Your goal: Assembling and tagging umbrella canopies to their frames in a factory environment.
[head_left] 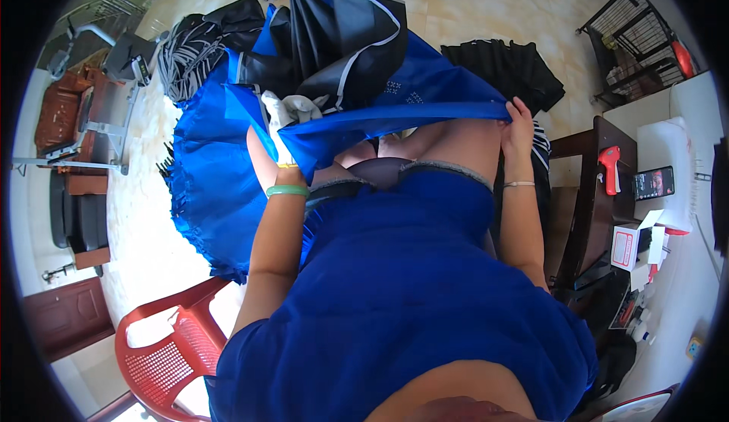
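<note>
A sheet of blue fabric (402, 115) is stretched across my lap, with its folded upper edge running between my hands. My left hand (287, 114), in a white glove, is closed on the sheet's left end. My bare right hand (518, 127) pinches the right end, thumb and fingers pressed together. Beyond the stretched edge lies a bunched heap of black fabric (311, 34) with pale grey trim. More blue fabric (216, 171) spreads over the floor to my left.
Striped and black bundles (201, 50) lie at the far left, a black folded pile (505, 72) beyond my right hand. A red plastic chair (171, 354) stands at the near left. On my right, a dark wooden table (588, 186) holds a red glue gun (609, 170) and a phone (654, 183).
</note>
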`<state>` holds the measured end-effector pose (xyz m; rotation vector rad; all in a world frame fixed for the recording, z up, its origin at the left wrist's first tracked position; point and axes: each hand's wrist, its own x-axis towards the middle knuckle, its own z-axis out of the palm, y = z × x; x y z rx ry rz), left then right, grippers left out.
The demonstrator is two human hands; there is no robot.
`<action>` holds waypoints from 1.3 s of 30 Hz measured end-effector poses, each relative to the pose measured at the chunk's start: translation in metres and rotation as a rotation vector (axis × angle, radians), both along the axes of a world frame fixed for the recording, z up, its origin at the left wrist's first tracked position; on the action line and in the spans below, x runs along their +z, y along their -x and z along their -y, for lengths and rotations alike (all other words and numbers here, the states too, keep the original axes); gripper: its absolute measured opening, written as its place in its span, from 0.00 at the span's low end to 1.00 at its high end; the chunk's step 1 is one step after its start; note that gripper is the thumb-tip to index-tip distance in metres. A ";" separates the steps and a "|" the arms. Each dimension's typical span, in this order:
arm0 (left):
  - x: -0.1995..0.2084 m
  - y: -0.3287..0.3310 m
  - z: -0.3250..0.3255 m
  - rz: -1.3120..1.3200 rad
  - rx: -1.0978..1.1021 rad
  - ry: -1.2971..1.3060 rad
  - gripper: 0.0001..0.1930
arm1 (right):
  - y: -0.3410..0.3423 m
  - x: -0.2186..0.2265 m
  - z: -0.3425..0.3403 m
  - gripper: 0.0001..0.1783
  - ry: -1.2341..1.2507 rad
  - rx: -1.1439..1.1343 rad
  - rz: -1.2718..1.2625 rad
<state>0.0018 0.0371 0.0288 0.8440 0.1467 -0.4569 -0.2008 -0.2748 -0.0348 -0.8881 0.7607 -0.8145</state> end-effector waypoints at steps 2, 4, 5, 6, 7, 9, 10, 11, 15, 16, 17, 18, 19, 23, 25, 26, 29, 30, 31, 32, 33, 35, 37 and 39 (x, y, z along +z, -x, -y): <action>0.000 0.004 0.001 -0.041 0.027 0.089 0.30 | 0.004 0.007 0.005 0.13 -0.219 0.078 0.164; -0.001 0.006 -0.001 0.015 -0.059 -0.028 0.30 | -0.014 0.029 0.000 0.12 -0.073 0.247 0.161; 0.001 0.006 -0.001 0.045 -0.105 -0.085 0.31 | -0.027 0.041 -0.005 0.13 0.076 0.409 0.146; 0.005 0.010 -0.003 0.060 -0.107 -0.082 0.31 | -0.043 0.048 -0.012 0.13 0.083 0.406 0.159; 0.009 0.017 -0.005 0.063 -0.113 -0.074 0.30 | -0.062 0.056 -0.020 0.13 0.076 0.404 0.187; 0.016 0.032 -0.011 0.059 -0.125 -0.060 0.28 | -0.095 0.060 -0.017 0.13 0.074 0.401 0.219; 0.007 0.031 -0.013 0.060 -0.135 -0.064 0.28 | -0.116 0.046 -0.006 0.13 0.073 0.391 0.166; -0.005 0.028 -0.019 0.154 -0.136 -0.107 0.28 | -0.130 0.049 -0.007 0.13 0.077 0.391 0.119; -0.016 0.026 -0.034 0.291 -0.187 -0.140 0.31 | -0.160 0.075 -0.042 0.11 0.435 0.533 0.018; -0.012 0.030 -0.034 0.242 -0.232 -0.082 0.32 | -0.161 0.084 -0.055 0.11 0.571 0.656 -0.031; -0.008 0.032 -0.034 0.191 -0.278 -0.024 0.33 | -0.159 0.088 -0.065 0.11 0.706 0.780 -0.082; -0.004 0.035 -0.033 0.189 -0.270 -0.025 0.33 | -0.156 0.089 -0.074 0.11 0.705 0.788 -0.081; 0.000 0.038 -0.030 0.164 -0.242 -0.065 0.33 | -0.152 0.089 -0.082 0.11 0.637 0.959 0.006; -0.004 0.033 -0.027 0.111 -0.178 -0.096 0.32 | -0.145 0.065 -0.098 0.12 0.265 1.144 0.188; -0.012 0.031 -0.027 0.111 -0.162 -0.022 0.32 | -0.142 0.032 -0.098 0.12 -0.157 0.820 0.202; -0.008 0.033 -0.027 0.110 -0.158 -0.016 0.32 | -0.143 0.023 -0.096 0.12 -0.153 0.825 0.198; 0.009 0.042 -0.023 0.120 -0.134 -0.013 0.32 | -0.150 0.010 -0.088 0.13 -0.269 0.676 0.161; 0.006 0.041 -0.025 0.121 -0.132 -0.009 0.32 | -0.153 0.021 -0.091 0.13 -0.265 0.677 0.159; -0.001 0.038 -0.027 0.140 -0.167 0.009 0.32 | -0.159 0.032 -0.094 0.13 0.024 0.721 0.100; -0.007 0.035 -0.030 0.158 -0.203 0.025 0.32 | -0.166 0.043 -0.098 0.13 0.312 0.753 0.039; -0.011 0.034 -0.033 0.175 -0.235 0.037 0.32 | -0.170 0.056 -0.106 0.13 0.597 0.779 -0.021; -0.012 0.031 -0.037 0.197 -0.238 -0.056 0.31 | -0.167 0.083 -0.132 0.12 0.633 0.883 0.045; -0.010 0.026 -0.038 0.249 -0.241 -0.244 0.28 | -0.159 0.098 -0.153 0.11 0.666 0.986 0.117; 0.004 0.033 -0.025 0.429 -0.036 -0.326 0.24 | -0.148 0.102 -0.166 0.11 0.894 1.040 0.123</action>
